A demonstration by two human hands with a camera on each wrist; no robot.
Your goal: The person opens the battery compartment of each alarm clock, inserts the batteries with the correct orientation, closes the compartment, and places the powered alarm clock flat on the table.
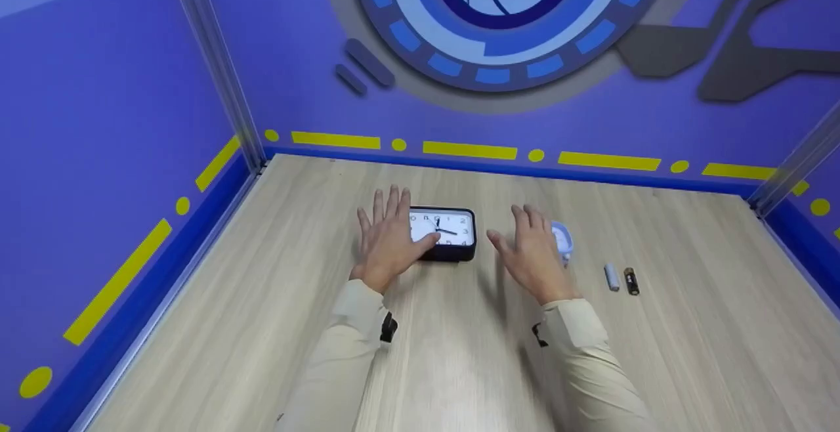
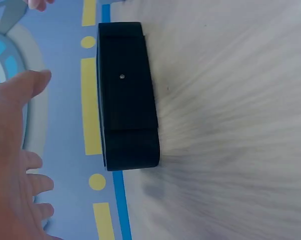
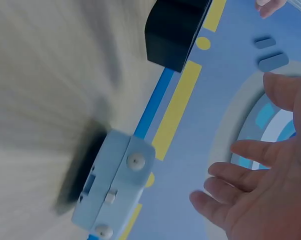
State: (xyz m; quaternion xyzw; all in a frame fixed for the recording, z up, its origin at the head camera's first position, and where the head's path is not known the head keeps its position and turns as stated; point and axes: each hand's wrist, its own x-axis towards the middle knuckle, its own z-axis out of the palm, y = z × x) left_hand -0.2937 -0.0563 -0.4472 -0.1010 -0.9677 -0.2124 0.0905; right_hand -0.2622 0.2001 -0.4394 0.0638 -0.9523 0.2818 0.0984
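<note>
Behind your work stands a blue-violet printed wall panel (image 1: 289, 58), and before it lies a pale wood-grain table (image 1: 453, 360); you seem to be at a reaching or letting-go stage, which of the two you cannot tell from here. Your left hand (image 1: 388, 238) has its fingers spread and grips nothing; it hangs over the left part of the black rectangular clock with a white dial (image 1: 454, 227), and the left wrist view shows its thumb apart from the casing. Your right hand (image 1: 535, 255) is relaxed, also empty; it hovers just beside the pale-blue small clock with a rounded casing (image 1: 563, 238), partly hiding it; if you mean to lift either clock, the move calls for lowering your fingers along its sides and pinching the casing, not the dial.

The black clock sits mid-table and appears to lie face up; its corners are rounded, its numerals dark, its near side plain but for one small bright spot; the blue clock, to its right, shows two round white feet; smallest, further right, a pale-grey cylindrical battery (image 1: 611, 277) lies just beside a black cylindrical battery with a coppery end (image 1: 631, 281).
</note>
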